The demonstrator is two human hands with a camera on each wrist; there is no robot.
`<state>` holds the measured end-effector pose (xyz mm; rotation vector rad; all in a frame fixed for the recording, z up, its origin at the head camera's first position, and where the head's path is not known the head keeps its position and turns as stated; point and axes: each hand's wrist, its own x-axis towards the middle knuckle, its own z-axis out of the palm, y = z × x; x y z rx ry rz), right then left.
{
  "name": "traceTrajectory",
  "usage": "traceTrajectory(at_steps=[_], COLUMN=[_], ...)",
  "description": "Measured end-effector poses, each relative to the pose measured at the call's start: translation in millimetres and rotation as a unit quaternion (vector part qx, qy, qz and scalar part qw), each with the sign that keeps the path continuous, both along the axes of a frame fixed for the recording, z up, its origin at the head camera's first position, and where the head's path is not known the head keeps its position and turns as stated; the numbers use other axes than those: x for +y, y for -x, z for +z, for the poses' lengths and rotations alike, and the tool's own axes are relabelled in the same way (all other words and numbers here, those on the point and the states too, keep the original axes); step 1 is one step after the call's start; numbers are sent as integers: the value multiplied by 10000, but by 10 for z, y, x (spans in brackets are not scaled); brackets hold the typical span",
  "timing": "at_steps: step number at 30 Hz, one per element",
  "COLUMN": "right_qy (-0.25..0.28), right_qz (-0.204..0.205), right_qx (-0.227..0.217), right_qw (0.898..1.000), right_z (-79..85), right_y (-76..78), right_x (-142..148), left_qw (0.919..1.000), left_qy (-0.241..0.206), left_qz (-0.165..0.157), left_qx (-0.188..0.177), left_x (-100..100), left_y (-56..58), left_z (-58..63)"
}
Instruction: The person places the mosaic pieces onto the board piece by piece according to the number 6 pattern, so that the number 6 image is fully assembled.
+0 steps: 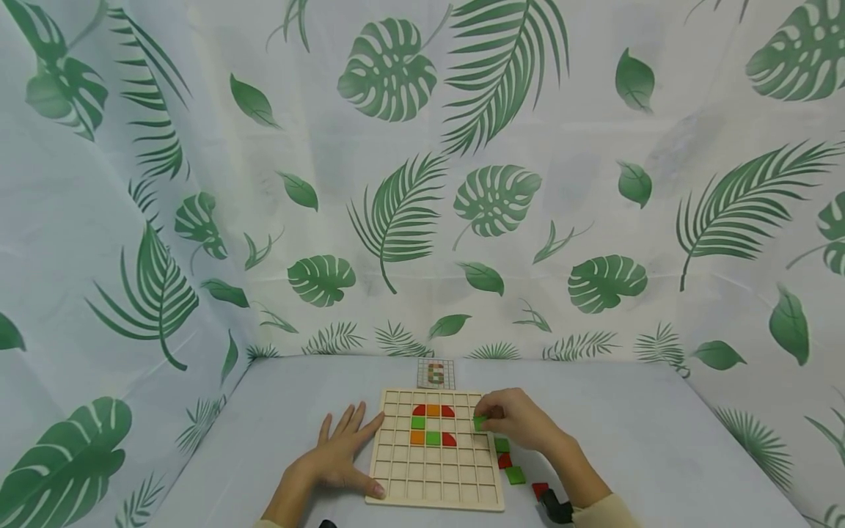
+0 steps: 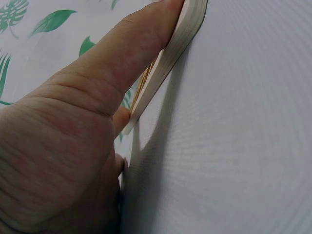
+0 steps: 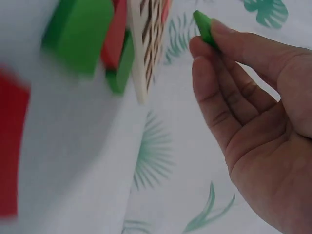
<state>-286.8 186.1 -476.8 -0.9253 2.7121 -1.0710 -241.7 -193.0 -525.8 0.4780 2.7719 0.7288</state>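
A wooden grid board [image 1: 455, 473] lies on the table, with red, orange and green tiles set in several of its squares, among them an orange tile [image 1: 417, 438] and a green tile [image 1: 418, 422]. My left hand [image 1: 337, 455] rests at the board's left side, fingers spread, thumb [image 2: 141, 39] on its near left corner. Over the board's right edge my right hand [image 1: 518, 418] pinches a green tile [image 3: 204, 28] between thumb and fingertips, raised off the squares in the right wrist view.
Loose green and red tiles lie right of the board, including a green tile [image 1: 515, 475] and a red tile [image 1: 540, 490] by the right wrist. Behind the board is a small pattern card [image 1: 436, 374]. A leaf-print curtain [image 1: 422, 220] hangs behind the table.
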Motion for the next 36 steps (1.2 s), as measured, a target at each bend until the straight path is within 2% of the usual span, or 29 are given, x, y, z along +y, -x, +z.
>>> traceTrajectory(at_steps=[5, 10, 14, 20, 25, 30, 36], right_qy=[272, 307, 373, 497, 458, 278, 415], right_qz=[247, 380, 419, 430, 262, 43, 229], right_qx=[17, 188, 138, 33, 173, 360, 272], right_qw=[9993, 9986, 9983, 9978, 9985, 9990, 9985], right_z=[-7, 14, 46, 99, 122, 74, 4], right_y=[-29, -44, -55, -87, -119, -139, -159], right_x=[-166, -311, -410, -563, -714, -833, -916], left_qw=[10000, 10000, 10000, 10000, 10000, 9999, 9999], left_qy=[10, -2, -13, -39, -40, -19, -1], left_qz=[0, -14, -21, -42, -76, -111, -123], left_qx=[31, 46, 50, 37, 31, 53, 72], left_x=[3, -8, -18, -17, -20, -26, -39], left_y=[-2, -2, -4, 2, 12, 23, 30], left_z=[-2, -2, -6, -9, -16, -32, -58])
